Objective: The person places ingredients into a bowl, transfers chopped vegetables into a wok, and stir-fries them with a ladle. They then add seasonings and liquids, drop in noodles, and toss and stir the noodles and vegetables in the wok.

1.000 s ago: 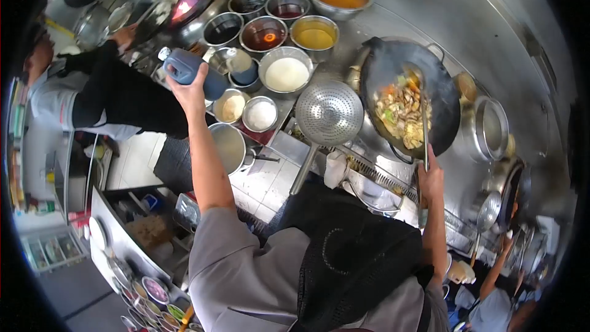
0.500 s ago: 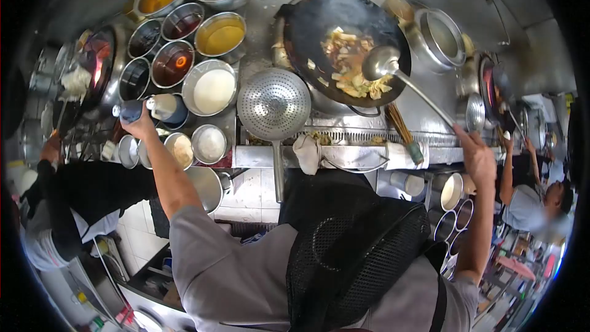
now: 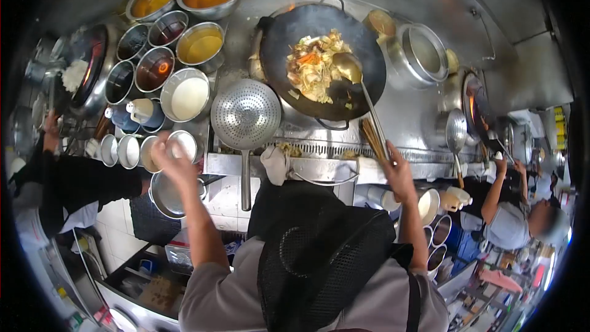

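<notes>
In the large black wok (image 3: 276,71) lies a heap of chopped vegetables (image 3: 313,64) with a little steam over it. My right hand (image 3: 398,172) is closed on the handle of a long metal ladle (image 3: 348,67), whose bowl rests at the right of the food. My left hand (image 3: 175,158), somewhat blurred, hovers over the small seasoning bowls; its fingers look spread and no bottle is in it. Two bottles stand just beyond: a dark one (image 3: 121,118) and a white-topped one (image 3: 146,112).
A perforated strainer (image 3: 246,114) lies left of the wok, its handle toward me. Metal bowls of liquids (image 3: 200,44) crowd the left. A bamboo brush (image 3: 373,140) lies by my right hand. Co-workers stand at left (image 3: 74,187) and right (image 3: 516,215).
The dark bottle has left my left hand and stands beside the other one. My left hand has drawn back toward me. The ladle has moved into the food at the wok's right.
</notes>
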### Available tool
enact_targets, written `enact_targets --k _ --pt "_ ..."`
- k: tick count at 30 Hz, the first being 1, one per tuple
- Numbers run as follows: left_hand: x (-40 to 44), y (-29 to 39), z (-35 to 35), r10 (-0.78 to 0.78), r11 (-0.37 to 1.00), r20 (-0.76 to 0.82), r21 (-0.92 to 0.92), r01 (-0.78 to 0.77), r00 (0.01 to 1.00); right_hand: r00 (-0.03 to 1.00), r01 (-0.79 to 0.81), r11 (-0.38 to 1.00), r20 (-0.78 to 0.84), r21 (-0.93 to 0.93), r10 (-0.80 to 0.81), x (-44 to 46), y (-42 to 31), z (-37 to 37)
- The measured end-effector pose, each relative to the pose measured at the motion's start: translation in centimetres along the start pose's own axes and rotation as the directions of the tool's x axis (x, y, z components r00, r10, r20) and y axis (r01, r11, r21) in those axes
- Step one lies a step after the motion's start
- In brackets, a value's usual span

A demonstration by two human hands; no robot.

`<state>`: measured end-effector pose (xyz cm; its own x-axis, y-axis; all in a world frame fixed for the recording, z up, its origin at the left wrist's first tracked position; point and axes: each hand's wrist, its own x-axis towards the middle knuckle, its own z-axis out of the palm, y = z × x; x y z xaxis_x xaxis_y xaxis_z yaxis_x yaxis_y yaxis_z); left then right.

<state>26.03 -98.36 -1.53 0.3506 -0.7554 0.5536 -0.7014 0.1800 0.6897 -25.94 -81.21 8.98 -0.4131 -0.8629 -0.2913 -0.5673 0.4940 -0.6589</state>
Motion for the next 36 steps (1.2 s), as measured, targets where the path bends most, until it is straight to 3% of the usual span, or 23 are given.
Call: enact_targets --k 1,2,3,5,6,8,9,10,12,13,15,16,17,19,23,25,26,28,30,32,36 --pt "-2.0 4.8 1.3 0.067 0.998 0.113 -0.009 -0.066 0.991 0.993 -0.114 0.993 0.018 0.023 0.114 0.7 -1.1 0.8" --pt "-4.0 8.2 2.5 -0.041 0.958 0.370 -0.248 0.141 0.928 0.972 -0.232 0.972 0.040 0.046 0.231 1.3 -1.7 1.2" --pt "-5.0 12.1 3.2 0.201 0.969 0.418 -0.217 -0.117 0.886 0.975 -0.219 0.974 0.048 0.056 0.216 2.1 -1.3 1.8" --pt "-8.4 16.8 7.0 0.336 0.922 0.554 -0.358 -0.146 0.762 0.978 0.122 0.992 -0.169 0.009 -0.119 4.8 1.0 4.2" --pt "-10.1 18.7 8.9 0.406 0.894 0.586 -0.415 -0.171 0.701 0.904 0.301 0.947 -0.282 -0.112 -0.321 6.3 1.8 5.6" --pt "-12.4 22.3 12.0 0.497 0.865 0.675 -0.432 -0.255 0.545 0.963 0.163 0.985 -0.211 -0.053 -0.171 8.1 1.7 7.2" --pt "-13.8 23.4 13.4 0.509 0.861 0.699 -0.413 -0.299 0.502 0.960 0.203 0.975 -0.178 -0.087 -0.216 8.4 1.1 7.6" --pt "-14.9 24.0 14.6 0.516 0.854 0.725 -0.394 -0.339 0.457 0.849 0.452 0.886 -0.257 -0.103 -0.462 9.5 3.0 8.8" --pt "-16.1 25.0 15.5 0.473 0.872 0.747 -0.322 -0.368 0.468 0.968 0.235 0.948 0.038 0.217 -0.248 8.8 1.6 5.9" --pt "-16.4 25.1 16.0 0.433 0.884 0.764 -0.258 -0.389 0.479 0.965 0.242 0.944 0.046 0.225 -0.258 8.2 1.0 4.4" --pt "-16.8 24.5 16.5 0.403 0.896 0.770 -0.222 -0.384 0.495 0.971 0.017 0.926 0.215 0.377 -0.105 7.1 1.3 2.3" --pt "-17.0 24.2 16.6 0.379 0.906 0.775 -0.200 -0.373 0.506 0.967 0.014 0.925 0.231 0.380 -0.109 7.5 1.7 2.1" --pt "-17.1 24.4 16.5 0.353 0.912 0.779 -0.163 -0.376 0.518 0.974 0.184 0.955 0.088 0.234 -0.209 8.4 2.0 1.8" --pt "-17.6 24.3 16.6 0.330 0.908 0.779 -0.108 -0.405 0.533 0.888 0.431 0.899 -0.141 -0.072 -0.437 11.7 3.3 1.9" --pt "-17.9 24.4 16.7 0.284 0.908 0.769 -0.023 -0.418 0.573 0.939 0.337 0.935 -0.035 -0.109 -0.342 16.7 2.5 0.5" --pt "-18.3 24.6 16.7 0.269 0.912 0.763 -0.005 -0.411 0.588 0.866 0.501 0.864 0.024 -0.061 -0.500 18.1 3.1 0.7" --pt "-18.4 24.8 16.8 0.261 0.920 0.746 0.000 -0.392 0.613 0.864 0.504 0.862 0.029 -0.054 -0.503 18.1 3.5 0.4" --pt "-18.5 24.9 16.9 0.250 0.927 0.728 0.010 -0.375 0.638 0.817 0.513 0.856 0.269 0.069 -0.511 17.6 3.9 -0.5" --pt "-18.5 24.9 17.1 0.216 0.933 0.725 0.044 -0.356 0.654 0.802 0.512 0.859 0.351 0.011 -0.483 16.4 5.4 -1.9" --pt "-18.6 24.9 17.2 0.205 0.936 0.718 0.056 -0.348 0.665 0.704 0.709 0.638 0.342 -0.300 -0.622 17.1 9.9 -3.3" --pt "-18.8 25.1 17.4 0.207 0.936 0.696 0.065 -0.347 0.688 0.788 0.581 0.465 0.318 -0.668 -0.527 14.1 11.4 -11.0"
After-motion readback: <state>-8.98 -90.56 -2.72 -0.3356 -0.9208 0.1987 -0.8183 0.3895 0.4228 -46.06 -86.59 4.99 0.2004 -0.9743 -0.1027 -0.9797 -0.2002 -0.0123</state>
